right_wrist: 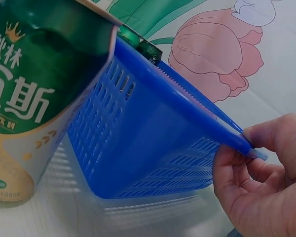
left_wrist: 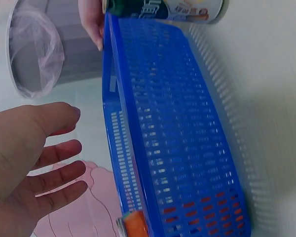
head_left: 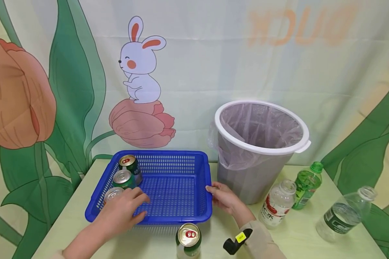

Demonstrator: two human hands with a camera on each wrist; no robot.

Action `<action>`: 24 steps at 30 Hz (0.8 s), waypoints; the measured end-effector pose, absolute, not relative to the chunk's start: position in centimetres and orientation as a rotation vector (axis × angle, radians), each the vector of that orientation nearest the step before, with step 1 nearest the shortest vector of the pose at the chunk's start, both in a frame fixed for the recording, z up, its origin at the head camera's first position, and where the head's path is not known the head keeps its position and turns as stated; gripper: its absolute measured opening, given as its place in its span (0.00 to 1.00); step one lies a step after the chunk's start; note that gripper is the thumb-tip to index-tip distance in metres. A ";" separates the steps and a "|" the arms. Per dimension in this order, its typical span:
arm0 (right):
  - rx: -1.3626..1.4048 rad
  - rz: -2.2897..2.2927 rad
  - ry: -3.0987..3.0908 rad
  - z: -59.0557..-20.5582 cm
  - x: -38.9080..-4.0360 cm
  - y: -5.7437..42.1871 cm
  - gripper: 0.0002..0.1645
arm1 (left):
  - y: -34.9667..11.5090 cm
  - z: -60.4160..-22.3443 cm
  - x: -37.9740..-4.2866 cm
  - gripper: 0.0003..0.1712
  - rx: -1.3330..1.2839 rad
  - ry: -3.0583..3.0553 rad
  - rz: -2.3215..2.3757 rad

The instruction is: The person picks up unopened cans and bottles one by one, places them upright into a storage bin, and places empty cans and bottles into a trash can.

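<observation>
A blue plastic basket (head_left: 171, 218) holds several drink cans along its left side: a dark can (head_left: 136, 167) at the back, a green can (head_left: 124, 178) in front of it, and another can (head_left: 112, 194) partly hidden by my left hand (head_left: 124, 212). That hand hovers over the front left of the basket, and the left wrist view shows its fingers apart with nothing between them. My right hand (head_left: 226, 197) pinches the basket's right rim between thumb and fingers, as the right wrist view (right_wrist: 266, 170) shows. A green and cream can (head_left: 188, 241) stands upright before the basket.
Behind my right hand stands a grey trash bin (head_left: 246, 180) with a bag liner. Three plastic bottles stand to the right: one with a red and white label (head_left: 275, 208), a green one (head_left: 306, 187), and a clear one (head_left: 341, 217). A patterned curtain hangs behind.
</observation>
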State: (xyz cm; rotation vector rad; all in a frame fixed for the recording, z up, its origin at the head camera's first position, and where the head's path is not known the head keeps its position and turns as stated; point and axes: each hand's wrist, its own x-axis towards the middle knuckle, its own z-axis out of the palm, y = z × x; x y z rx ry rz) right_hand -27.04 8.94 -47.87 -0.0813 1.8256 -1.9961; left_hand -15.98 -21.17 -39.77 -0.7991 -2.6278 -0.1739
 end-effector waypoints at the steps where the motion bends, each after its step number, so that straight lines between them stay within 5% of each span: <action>1: -0.079 -1.992 1.830 -47.9 -27.1 8.9 0.13 | -21.0 -39.8 -15.9 0.13 -0.811 -2.621 -0.175; 10: -0.102 -1.962 1.866 -47.5 -27.0 8.9 0.17 | -19.6 -40.4 -15.4 0.17 -0.894 -2.625 -0.229; 24: -0.115 -1.899 1.931 -47.2 -27.0 9.0 0.16 | -17.4 -40.6 -14.2 0.37 -1.093 -2.861 -0.311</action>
